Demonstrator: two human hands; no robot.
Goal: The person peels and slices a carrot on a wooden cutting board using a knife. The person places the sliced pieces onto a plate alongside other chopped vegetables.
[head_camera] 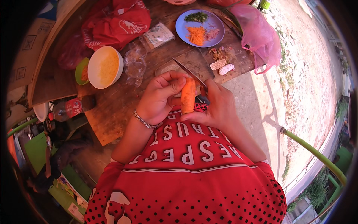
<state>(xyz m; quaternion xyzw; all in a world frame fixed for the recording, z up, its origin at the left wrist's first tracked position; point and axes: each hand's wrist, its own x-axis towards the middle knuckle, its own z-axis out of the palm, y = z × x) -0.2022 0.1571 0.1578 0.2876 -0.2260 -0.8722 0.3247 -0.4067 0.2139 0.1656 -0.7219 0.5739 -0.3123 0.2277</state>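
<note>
My left hand [165,96] grips a carrot [188,98] upright in front of my chest, its fingers near the upper end. In my right hand [218,105] is a knife [187,68], its blade pointing up and to the left past the carrot's top. The right thumb rests at the carrot's lower end. Beyond the knife, a cutting board [183,60] lies on the wooden table [109,112]. At the back, a blue plate [200,44] holds shredded carrot [196,35], chopped greens [196,17] and small pinkish pieces [212,33].
A white bowl [119,67] with yellowish shreds stands left, against a green bowl [79,72]. Clear plastic [135,63], a red bag [117,23] and a packet [159,35] lie nearby. Peelings [222,53] and a pink plastic bag [258,36] are at the right edge.
</note>
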